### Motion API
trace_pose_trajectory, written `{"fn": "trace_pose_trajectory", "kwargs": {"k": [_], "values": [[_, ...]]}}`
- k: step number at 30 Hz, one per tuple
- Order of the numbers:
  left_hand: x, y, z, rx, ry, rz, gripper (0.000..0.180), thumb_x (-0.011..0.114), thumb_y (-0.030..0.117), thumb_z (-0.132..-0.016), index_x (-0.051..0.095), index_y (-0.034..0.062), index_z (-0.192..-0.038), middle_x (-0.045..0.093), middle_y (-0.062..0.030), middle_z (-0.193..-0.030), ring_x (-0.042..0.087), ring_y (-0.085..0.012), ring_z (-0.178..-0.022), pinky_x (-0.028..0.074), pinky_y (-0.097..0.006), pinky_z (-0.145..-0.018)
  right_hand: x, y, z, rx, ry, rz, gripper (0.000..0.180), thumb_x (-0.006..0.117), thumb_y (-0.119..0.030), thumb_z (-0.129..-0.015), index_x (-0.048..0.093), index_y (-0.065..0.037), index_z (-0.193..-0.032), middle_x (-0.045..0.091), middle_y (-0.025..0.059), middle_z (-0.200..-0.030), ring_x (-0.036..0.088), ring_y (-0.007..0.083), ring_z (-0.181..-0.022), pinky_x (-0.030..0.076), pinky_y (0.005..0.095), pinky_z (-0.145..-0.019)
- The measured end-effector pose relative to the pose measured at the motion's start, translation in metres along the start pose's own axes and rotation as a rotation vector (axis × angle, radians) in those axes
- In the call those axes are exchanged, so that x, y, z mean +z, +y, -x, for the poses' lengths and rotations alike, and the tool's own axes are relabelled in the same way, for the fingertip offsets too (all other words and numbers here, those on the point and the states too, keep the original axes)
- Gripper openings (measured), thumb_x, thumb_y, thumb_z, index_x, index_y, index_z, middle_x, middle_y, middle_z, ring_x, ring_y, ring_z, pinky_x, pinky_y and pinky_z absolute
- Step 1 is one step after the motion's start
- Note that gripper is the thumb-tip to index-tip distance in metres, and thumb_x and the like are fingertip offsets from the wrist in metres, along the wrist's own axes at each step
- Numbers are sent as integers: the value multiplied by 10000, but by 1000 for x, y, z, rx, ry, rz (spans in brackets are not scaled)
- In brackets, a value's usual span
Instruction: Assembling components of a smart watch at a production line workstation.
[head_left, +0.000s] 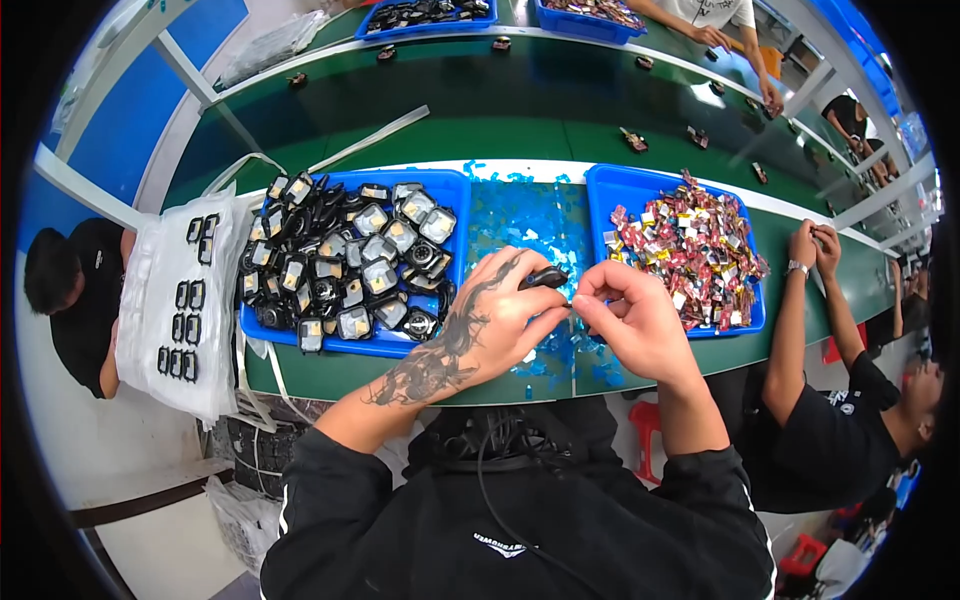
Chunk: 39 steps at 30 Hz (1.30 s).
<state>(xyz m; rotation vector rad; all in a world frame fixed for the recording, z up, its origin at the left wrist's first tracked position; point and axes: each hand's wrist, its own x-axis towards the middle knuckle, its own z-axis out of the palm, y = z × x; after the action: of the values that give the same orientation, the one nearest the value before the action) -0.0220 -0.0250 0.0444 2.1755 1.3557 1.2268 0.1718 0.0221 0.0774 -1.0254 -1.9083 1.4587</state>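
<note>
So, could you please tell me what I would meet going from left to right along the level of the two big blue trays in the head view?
White plastic sheeting, blue tray of black casings, black part in the left hand, blue tray of small reddish parts, a co-worker's hands.

Your table (330, 373) has a green top with a white strip (525, 171) along its far side. Directly on it sit two blue trays: the left tray (463, 205) and, well apart from it, the right tray (597, 195). Between them you have small blue film pieces (545, 215) scattered thickly over the green, some reaching the white strip. Beyond that strip runs a dark green surface (480, 110), where small parts (633, 140) lie spaced out and a pale band (370, 138) rests at a slant.
</note>
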Motion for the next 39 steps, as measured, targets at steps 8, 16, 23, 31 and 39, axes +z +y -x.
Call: {"fn": "trace_pose_trajectory", "kwargs": {"k": [8, 16, 23, 31, 39], "values": [[5, -13, 6, 123, 100, -83, 158, 770, 117, -714, 700, 62, -843, 606, -71, -971, 598, -264, -895, 487, -386, -740, -5, 18, -21, 65, -173, -50, 135, 545, -141, -963, 538, -20, -904, 520, 9, -675, 520, 112, -619, 433, 294, -546], [12, -19, 9, -448, 71, 423, 81, 730, 82, -798, 709, 10, -830, 670, -90, -812, 601, -202, -850, 444, -367, -886, 14, 25, -20, -136, 166, 47, 270, 621, 26, -866, 610, -18, -1132, 638, 89, -944, 629, 153, -809, 521, 252, -646], [18, -17, -3, -550, 43, 832, 393, 509, -1, -951, 396, 40, -1325, 556, -91, -1071, 538, -74, -721, 482, -218, -670, 19, 42, -26, -216, 341, -375, 69, 568, -37, -947, 610, 17, -950, 640, 51, -915, 607, 91, -820, 492, 216, -665], [20, -38, -9, -567, 81, 825, 292, 576, -43, -900, 487, 5, -1174, 587, -57, -969, 566, -58, -771, 473, -202, -682, 10, 44, -14, -15, 147, -479, 182, 586, -40, -933, 657, 26, -1087, 666, 52, -901, 614, 93, -801, 500, 230, -733], [27, -31, -10, -644, 298, 817, 229, 704, 61, -858, 662, -31, -1063, 693, -87, -948, 658, -107, -842, 529, -237, -747, 28, 49, -22, -174, 190, -351, 127, 612, 66, -875, 670, 44, -986, 571, 92, -989, 596, 108, -806, 514, 235, -690]]}}
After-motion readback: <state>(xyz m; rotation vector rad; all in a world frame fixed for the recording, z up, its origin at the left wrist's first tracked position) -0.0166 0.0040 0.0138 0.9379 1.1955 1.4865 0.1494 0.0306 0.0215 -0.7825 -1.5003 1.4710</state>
